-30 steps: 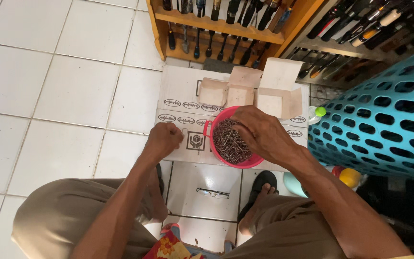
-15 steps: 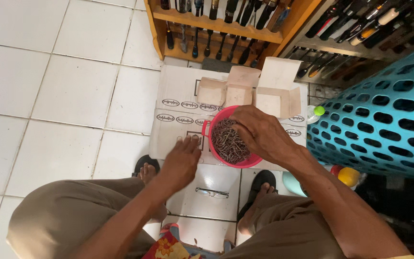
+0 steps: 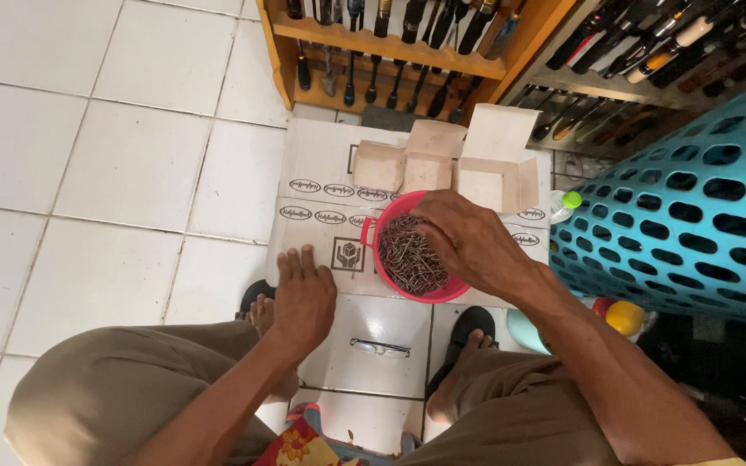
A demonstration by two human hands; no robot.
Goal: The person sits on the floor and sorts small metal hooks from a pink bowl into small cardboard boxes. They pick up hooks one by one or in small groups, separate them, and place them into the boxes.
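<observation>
Pink bowl of metal hooks on cardboard sheet; right hand fingers dipped in, grip unclear. Left hand flat, fingers released. Three small boxes, empty.

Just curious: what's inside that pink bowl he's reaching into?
The pink bowl holds a heap of small dark metal hooks. The right hand covers the far side, so what lies beneath it is hidden.

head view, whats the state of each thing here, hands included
pink bowl: upright on the cardboard, full of small metal hooks
right hand: fingers down in the bowl
left hand: flat, palm down on the cardboard sheet
small cardboard boxes: open, flaps up, look empty
eyeglasses: lying on the floor tile
blue basket: tipped on its side
</observation>
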